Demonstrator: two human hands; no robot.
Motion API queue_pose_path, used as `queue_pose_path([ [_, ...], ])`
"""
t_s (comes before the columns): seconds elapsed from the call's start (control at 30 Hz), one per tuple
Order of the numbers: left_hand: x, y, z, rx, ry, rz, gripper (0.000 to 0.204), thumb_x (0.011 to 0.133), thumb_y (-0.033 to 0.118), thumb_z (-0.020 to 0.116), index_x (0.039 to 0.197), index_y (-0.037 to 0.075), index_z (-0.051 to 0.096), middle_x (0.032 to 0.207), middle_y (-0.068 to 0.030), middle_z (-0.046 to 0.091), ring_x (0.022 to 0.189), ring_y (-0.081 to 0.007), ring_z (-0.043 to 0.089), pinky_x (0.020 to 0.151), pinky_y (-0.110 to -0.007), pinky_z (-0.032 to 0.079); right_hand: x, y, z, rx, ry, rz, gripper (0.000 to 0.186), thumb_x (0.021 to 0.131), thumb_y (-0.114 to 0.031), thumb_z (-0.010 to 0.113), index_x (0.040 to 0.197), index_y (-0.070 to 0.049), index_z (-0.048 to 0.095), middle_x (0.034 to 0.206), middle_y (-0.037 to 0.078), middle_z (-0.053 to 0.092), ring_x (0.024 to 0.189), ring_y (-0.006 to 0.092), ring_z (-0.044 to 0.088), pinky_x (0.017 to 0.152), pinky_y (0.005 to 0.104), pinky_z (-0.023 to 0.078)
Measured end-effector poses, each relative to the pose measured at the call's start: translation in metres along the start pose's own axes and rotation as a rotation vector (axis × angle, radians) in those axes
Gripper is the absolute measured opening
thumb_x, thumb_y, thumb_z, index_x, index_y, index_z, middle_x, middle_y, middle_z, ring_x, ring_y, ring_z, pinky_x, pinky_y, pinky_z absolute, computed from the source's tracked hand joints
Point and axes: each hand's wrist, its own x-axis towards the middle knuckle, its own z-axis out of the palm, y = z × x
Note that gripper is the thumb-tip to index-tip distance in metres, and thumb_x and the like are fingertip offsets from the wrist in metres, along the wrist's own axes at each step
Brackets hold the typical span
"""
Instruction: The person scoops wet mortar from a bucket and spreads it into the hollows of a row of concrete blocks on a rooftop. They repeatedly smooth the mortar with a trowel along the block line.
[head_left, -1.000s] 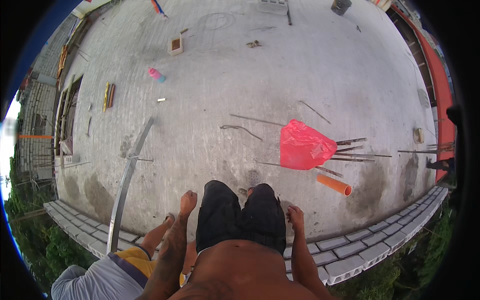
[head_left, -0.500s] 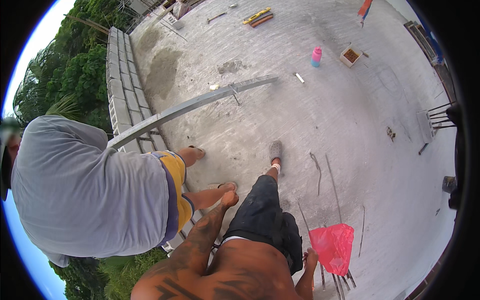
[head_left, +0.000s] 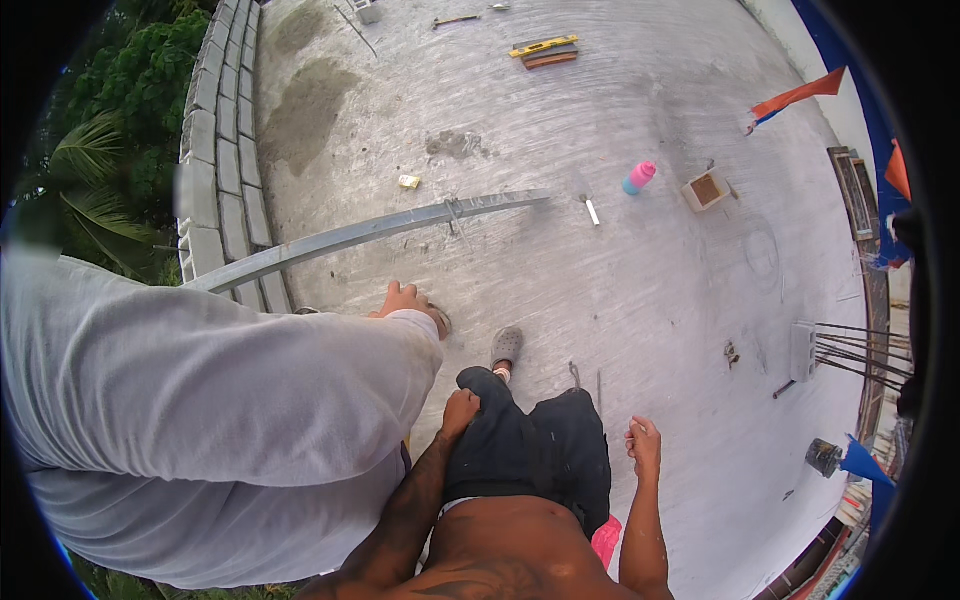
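Matt cloth shorts (head_left: pixel 505 450), rough concrete floor (head_left: pixel 650 290)

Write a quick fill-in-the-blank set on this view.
1. The bottle is pink and ____.
2. In the picture, the square tub stands to the ____ of the bottle.
3. The right hand is farther from the dark shorts than the ____ hand.
4. The spirit level is coloured ____.
Missing words: blue; right; left; yellow.

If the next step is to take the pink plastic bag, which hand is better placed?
Probably the right hand: it appears empty, and the pink plastic bag shows beside the right forearm. The left hand is on the other side of the dark shorts.
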Motion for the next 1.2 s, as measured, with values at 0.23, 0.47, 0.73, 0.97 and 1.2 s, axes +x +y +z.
queue_pose_path([
  [0.23, 0.013, 0.020, 0.014, -0.185, 0.114, -0.283, 0.033, 0.090, 0.026, 0.048, 0.091, -0.001, 0.068, 0.094, -0.0215, 0.069, 0.093, -0.0373, 0.065, 0.082, -0.043, 0.050, 0.052, -0.069, -0.030, -0.150, -0.016, -0.009, 0.037, 0.094, -0.019, 0.058, 0.126, -0.002, 0.057, 0.072, 0.004, 0.058, 0.051, 0.0070, 0.047, 0.040, 0.0211, 0.033],
  [0.47, -0.023, 0.017, 0.060, -0.283, 0.218, -0.449, 0.040, 0.087, 0.031, 0.048, 0.087, -0.004, 0.067, 0.093, -0.0271, 0.066, 0.092, -0.0443, 0.063, 0.082, -0.050, 0.049, 0.183, -0.075, -0.117, -0.460, -0.202, 0.085, 0.020, 0.092, -0.018, 0.057, 0.101, -0.002, 0.065, 0.064, 0.007, 0.058, 0.044, 0.0115, 0.049, 0.036, 0.0261, 0.033],
  [0.73, 0.008, 0.148, 0.211, -0.389, 0.271, -0.520, 0.046, 0.091, 0.036, 0.046, 0.083, -0.004, 0.067, 0.087, -0.0274, 0.066, 0.086, -0.0451, 0.063, 0.078, -0.053, 0.048, 0.327, -0.296, -0.161, -0.347, -0.098, -0.125, 0.029, 0.093, -0.022, 0.056, 0.115, -0.003, 0.059, 0.069, 0.005, 0.058, 0.045, 0.0092, 0.047, 0.036, 0.0228, 0.034],
  [0.97, 0.039, 0.218, 0.206, -0.428, 0.357, -0.608, 0.042, 0.092, 0.036, 0.050, 0.086, -0.001, 0.068, 0.093, -0.0266, 0.067, 0.093, -0.0445, 0.063, 0.082, -0.050, 0.048, 0.372, -0.421, -0.123, -0.498, -0.215, -0.258, 0.033, 0.092, -0.022, 0.059, 0.119, -0.003, 0.059, 0.070, 0.005, 0.059, 0.048, 0.0089, 0.048, 0.038, 0.0227, 0.036],
  [1.2, 0.091, 0.261, 0.139, -0.508, 0.378, -0.631, 0.037, 0.089, 0.036, 0.054, 0.090, 0.002, 0.070, 0.093, -0.0234, 0.069, 0.090, -0.0410, 0.065, 0.079, -0.048, 0.050, 0.392, -0.413, -0.064, -0.694, -0.320, -0.125, 0.034, 0.091, -0.021, 0.060, 0.119, -0.002, 0.059, 0.070, 0.008, 0.062, 0.050, 0.0108, 0.052, 0.040, 0.0245, 0.038],
])
